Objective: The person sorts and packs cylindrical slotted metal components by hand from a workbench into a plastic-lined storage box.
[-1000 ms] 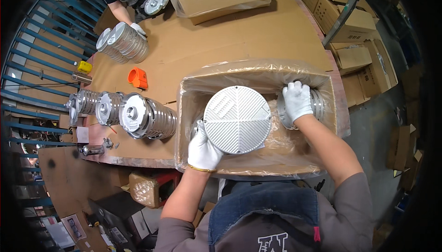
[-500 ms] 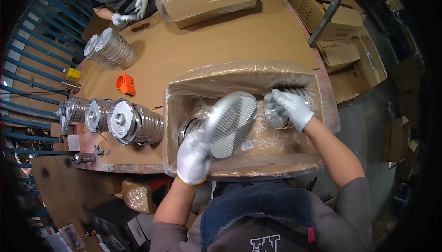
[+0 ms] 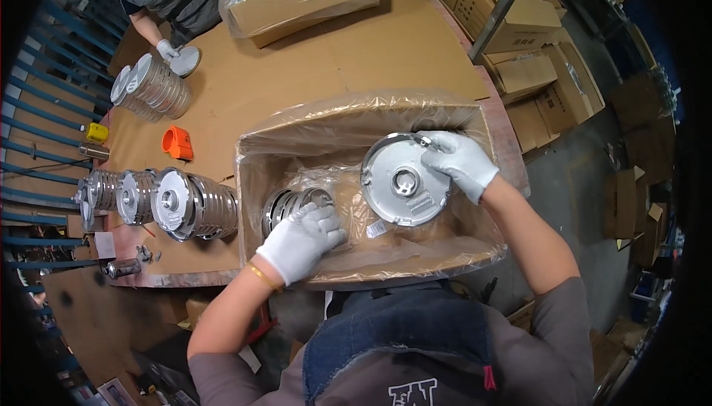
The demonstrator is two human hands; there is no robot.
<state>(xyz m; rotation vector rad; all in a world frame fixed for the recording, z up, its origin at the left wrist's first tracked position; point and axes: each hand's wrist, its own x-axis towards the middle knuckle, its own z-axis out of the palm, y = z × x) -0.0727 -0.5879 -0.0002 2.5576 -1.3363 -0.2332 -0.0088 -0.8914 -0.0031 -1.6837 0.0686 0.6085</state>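
A carton point(image 3: 256, 139) lined with clear plastic stands in front of me. My right hand point(image 3: 461, 163), white-gloved, is closed on the upper right rim of a round metal disc point(image 3: 393, 191). That disc hangs tilted over the right part of the carton, its face with a central hub toward me. A row of metal discs point(image 3: 279, 209) stands on edge in the carton's left part. My left hand point(image 3: 305, 237), also gloved, curls over the near right end of this row, on the endmost disc point(image 3: 319, 197); its fingertips are partly hidden.
Stacked metal discs point(image 3: 211, 202) lie left of the carton. An orange plastic piece point(image 3: 176, 143) sits behind them. Across the table, a co-worker's gloved hand point(image 3: 167, 50) touches a disc beside another stack point(image 3: 159, 87). A second lined carton point(image 3: 304, 2) stands at the back. Cardboard boxes point(image 3: 534, 80) are at the right.
My left hand has carried its ribbed disc down and left to the row. My right hand has lifted a disc from the carton's right side toward the middle. The view has shifted slightly.
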